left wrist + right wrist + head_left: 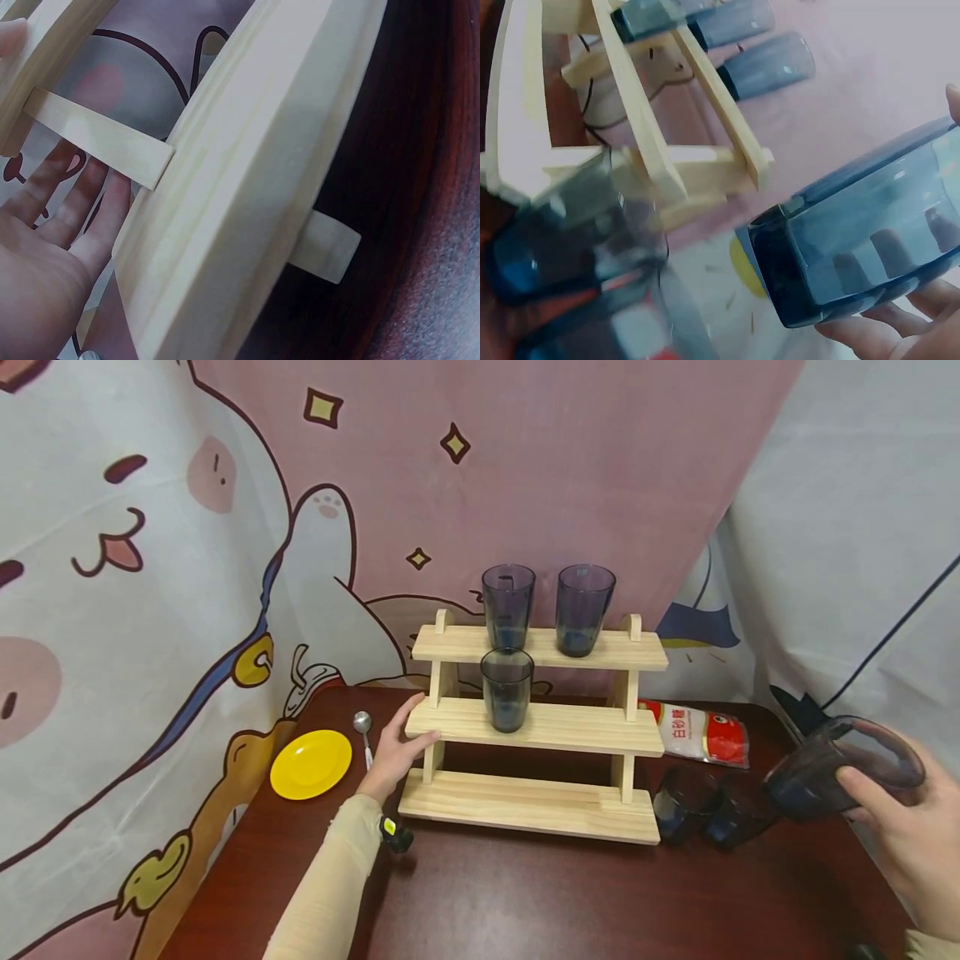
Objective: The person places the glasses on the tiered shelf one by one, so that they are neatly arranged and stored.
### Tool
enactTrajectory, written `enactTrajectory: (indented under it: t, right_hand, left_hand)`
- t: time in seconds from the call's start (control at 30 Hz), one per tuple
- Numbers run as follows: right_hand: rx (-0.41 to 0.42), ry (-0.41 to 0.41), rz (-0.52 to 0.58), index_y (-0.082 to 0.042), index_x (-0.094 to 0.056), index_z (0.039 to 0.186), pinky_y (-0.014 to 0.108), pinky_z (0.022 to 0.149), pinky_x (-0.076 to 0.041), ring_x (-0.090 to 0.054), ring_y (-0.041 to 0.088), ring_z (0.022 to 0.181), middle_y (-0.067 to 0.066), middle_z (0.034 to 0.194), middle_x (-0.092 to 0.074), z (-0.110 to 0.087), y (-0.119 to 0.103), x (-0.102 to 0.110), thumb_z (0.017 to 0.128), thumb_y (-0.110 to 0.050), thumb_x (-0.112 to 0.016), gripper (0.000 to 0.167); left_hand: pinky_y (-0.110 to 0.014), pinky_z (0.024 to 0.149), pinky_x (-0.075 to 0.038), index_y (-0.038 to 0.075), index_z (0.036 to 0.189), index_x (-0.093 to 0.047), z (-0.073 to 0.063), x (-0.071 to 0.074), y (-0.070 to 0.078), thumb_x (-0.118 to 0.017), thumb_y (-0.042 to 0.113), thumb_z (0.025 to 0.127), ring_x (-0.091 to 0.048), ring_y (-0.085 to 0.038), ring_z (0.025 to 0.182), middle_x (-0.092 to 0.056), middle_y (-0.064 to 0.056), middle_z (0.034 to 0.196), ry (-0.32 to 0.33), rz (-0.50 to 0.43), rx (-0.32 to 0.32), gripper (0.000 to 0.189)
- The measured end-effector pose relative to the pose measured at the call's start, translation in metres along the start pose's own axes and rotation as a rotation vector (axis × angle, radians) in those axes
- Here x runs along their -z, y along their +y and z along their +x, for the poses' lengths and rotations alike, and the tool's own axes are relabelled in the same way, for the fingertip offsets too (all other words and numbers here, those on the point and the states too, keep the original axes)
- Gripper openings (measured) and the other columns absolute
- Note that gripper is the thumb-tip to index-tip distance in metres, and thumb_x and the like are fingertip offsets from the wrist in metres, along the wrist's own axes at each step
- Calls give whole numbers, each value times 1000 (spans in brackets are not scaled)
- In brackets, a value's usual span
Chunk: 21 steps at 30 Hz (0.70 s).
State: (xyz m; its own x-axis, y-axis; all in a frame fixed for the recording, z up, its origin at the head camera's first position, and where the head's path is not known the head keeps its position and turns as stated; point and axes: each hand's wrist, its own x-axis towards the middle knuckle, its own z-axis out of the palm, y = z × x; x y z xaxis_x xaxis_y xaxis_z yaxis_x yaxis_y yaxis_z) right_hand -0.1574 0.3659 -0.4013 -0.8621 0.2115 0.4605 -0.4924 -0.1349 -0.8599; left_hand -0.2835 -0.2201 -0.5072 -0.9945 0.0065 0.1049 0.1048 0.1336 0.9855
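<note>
A three-tier wooden shelf stands on the table. My left hand grips the left end of its middle board, thumb in front; in the left wrist view the fingers reach behind a side post. My right hand holds a dark tinted glass tilted in the air at the right, its base toward the shelf. Two glasses, one left and one right, stand on the top board. Another glass stands on the middle board, left of centre.
Two more dark glasses, one nearer the shelf and one beside it, stand on the table at the right. Behind them lies a red and white packet. A yellow plate and a metal spoon lie at the left.
</note>
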Motion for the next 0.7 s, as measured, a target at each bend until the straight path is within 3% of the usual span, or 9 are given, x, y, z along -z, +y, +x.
enactTrajectory:
  t: [0.17,0.4,0.57,0.7]
  right_hand:
    - [-14,-88,-35,-1,-53,150,21,58,-60,-74,7,96,2,126,-69,11,-5,-28,93,27,-54,63]
    - [-49,-214,23,2,-53,146,26,60,-62,-75,10,95,6,121,-70,26,-1,-71,93,26,-53,58]
    - [-76,-290,-128,-4,-52,149,21,68,-61,-72,7,101,1,125,-69,36,7,-103,95,16,-63,59]
    - [-85,-351,-159,-6,-51,151,16,78,-58,-68,6,110,0,128,-69,43,17,-125,96,11,-67,60]
  left_hand:
    - [-52,101,-56,46,155,-47,0,0,-1,-82,26,94,-61,-33,127,-42,-1,163,-3,1,-1,73]
    - [-52,101,-56,41,158,-45,0,0,0,-82,22,95,-63,-34,123,-46,-8,159,-14,-21,-2,75]
    - [-50,99,-57,36,161,-42,0,0,0,-80,20,95,-63,-34,123,-46,-10,160,-11,-30,3,78]
    - [-51,98,-58,33,162,-41,0,0,0,-81,22,95,-63,-35,123,-45,-8,161,-7,-18,1,79]
